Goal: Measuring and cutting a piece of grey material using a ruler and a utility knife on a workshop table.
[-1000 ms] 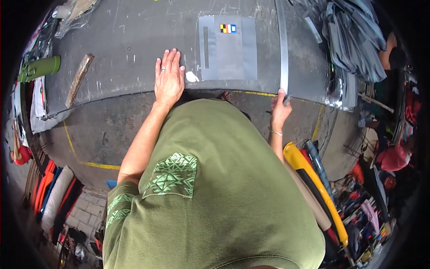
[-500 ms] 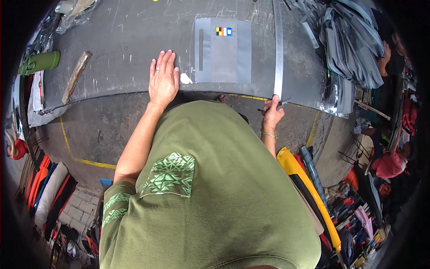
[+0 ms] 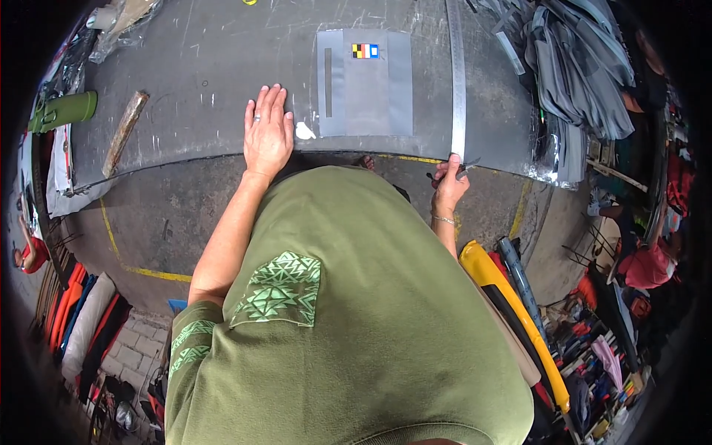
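Presently: right hand [image 3: 449,184], closed on the steel ruler [image 3: 457,96] by its near end (slim dark tool [image 3: 466,167] tucked alongside); left hand [image 3: 268,141], flattened, empty, on table [image 3: 185,107]; grey panel [image 3: 363,93] ahead, between both. Best handled with ruler flat, palm steady.

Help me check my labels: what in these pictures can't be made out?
In the head view:
Metal strip: far end cut off by the top edge.
Dark tool: partly hidden by the right hand, too small to identify.
Left hand: its back hides the palm and anything beneath.
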`<state>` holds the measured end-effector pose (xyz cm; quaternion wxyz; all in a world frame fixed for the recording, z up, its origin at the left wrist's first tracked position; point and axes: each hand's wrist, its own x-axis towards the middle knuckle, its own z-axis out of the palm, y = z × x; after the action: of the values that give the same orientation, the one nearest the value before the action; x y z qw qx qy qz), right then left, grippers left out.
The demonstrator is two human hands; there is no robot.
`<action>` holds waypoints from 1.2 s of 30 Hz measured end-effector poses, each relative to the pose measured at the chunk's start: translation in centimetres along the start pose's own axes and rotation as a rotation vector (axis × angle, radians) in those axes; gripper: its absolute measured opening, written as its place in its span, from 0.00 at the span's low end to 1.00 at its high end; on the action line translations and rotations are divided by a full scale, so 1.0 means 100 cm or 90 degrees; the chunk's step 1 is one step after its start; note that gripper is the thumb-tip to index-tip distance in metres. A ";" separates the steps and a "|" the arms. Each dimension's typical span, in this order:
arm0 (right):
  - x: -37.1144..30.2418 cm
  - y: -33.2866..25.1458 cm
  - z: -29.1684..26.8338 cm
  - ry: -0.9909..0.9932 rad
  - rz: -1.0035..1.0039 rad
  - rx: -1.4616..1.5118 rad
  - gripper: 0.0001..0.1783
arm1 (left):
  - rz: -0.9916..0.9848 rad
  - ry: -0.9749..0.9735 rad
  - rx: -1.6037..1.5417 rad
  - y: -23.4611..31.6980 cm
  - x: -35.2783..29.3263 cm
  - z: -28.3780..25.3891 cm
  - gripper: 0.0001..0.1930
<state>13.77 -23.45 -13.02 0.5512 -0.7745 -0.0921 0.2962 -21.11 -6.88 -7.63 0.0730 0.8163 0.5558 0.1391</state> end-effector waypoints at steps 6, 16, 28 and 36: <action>-0.001 -0.003 -0.002 -0.015 0.016 0.005 0.28 | 0.003 -0.002 0.001 -0.002 0.000 0.002 0.24; -0.002 -0.004 0.000 -0.002 0.025 0.014 0.29 | 0.009 0.006 0.000 -0.003 -0.001 0.005 0.25; -0.002 -0.007 0.002 -0.012 0.027 -0.022 0.32 | -0.011 0.001 -0.037 -0.002 0.003 0.002 0.25; -0.005 -0.009 0.003 0.010 0.037 -0.011 0.31 | -0.049 0.021 -0.158 0.019 0.013 -0.002 0.27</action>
<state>13.40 -23.12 -12.08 0.5361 -0.7842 -0.0678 0.3050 -19.01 -6.37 -6.70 0.1699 0.7769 0.5661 0.2172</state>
